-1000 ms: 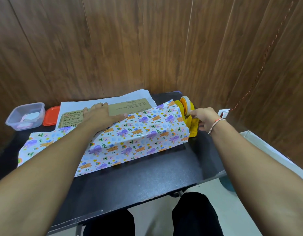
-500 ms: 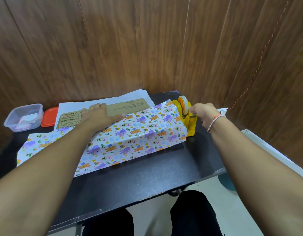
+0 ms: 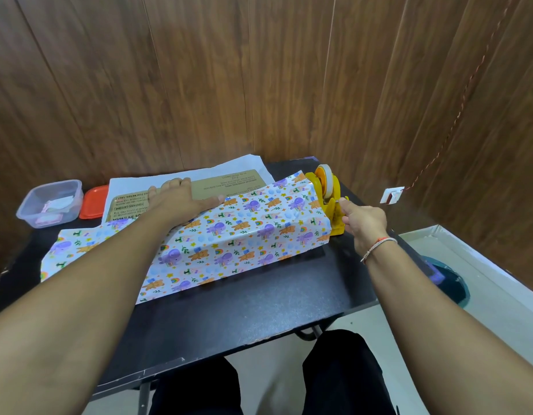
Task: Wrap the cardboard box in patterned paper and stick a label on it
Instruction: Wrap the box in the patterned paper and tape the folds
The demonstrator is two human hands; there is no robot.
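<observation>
A long cardboard box [image 3: 229,187] lies across the black table [image 3: 259,310], its near side covered by white patterned paper [image 3: 244,232] with animals and rainbows. The paper's white back [image 3: 199,172] shows behind the box. My left hand [image 3: 175,199] lies flat on the box's top and pins the paper's edge. My right hand [image 3: 362,220] is at the yellow tape dispenser [image 3: 329,199] by the box's right end, thumb and forefinger pinched at the tape's end near the cutter. The tape strip itself is too small to make out.
A clear plastic tub [image 3: 51,202] with small pieces inside stands at the back left, its red lid [image 3: 93,202] beside it. Wood-panelled walls close in behind and to the right. A white wall socket [image 3: 392,194] sits at the right.
My right hand has slid from the tape roll down toward the dispenser's near end. My left hand has stayed flat on the box.
</observation>
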